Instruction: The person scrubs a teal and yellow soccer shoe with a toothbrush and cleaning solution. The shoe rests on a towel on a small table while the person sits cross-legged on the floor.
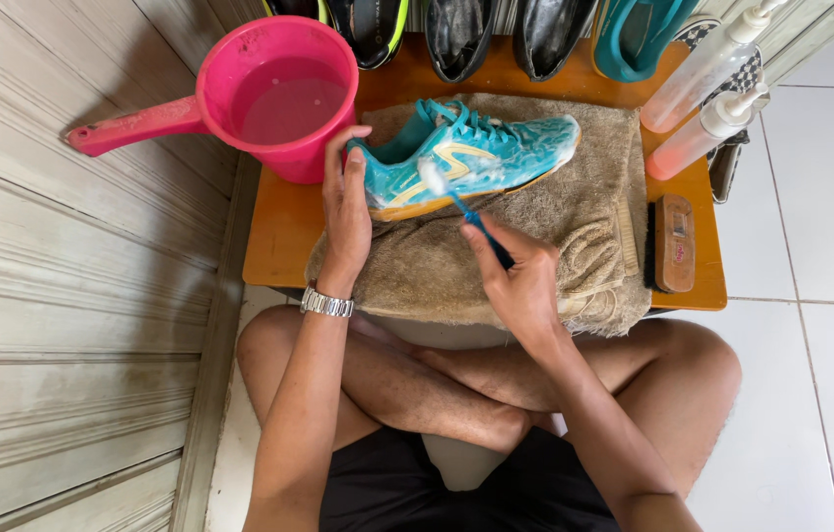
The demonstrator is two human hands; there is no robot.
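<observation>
A turquoise sports shoe point(481, 153) with yellow stripes lies on its side on a beige towel point(575, 222), covered in white foam. My left hand point(346, 212) grips the shoe's heel, a metal watch on its wrist. My right hand point(515, 276) holds a small blue brush point(466, 212), whose foamy bristle head touches the shoe's side.
A pink dipper of water point(279, 99) stands at the back left of a low orange table point(279, 236). Two spray bottles point(707, 94) and a wooden brush point(675, 243) lie on the right. Several more shoes point(456, 30) line the back. A wall is on the left, white tiles on the right.
</observation>
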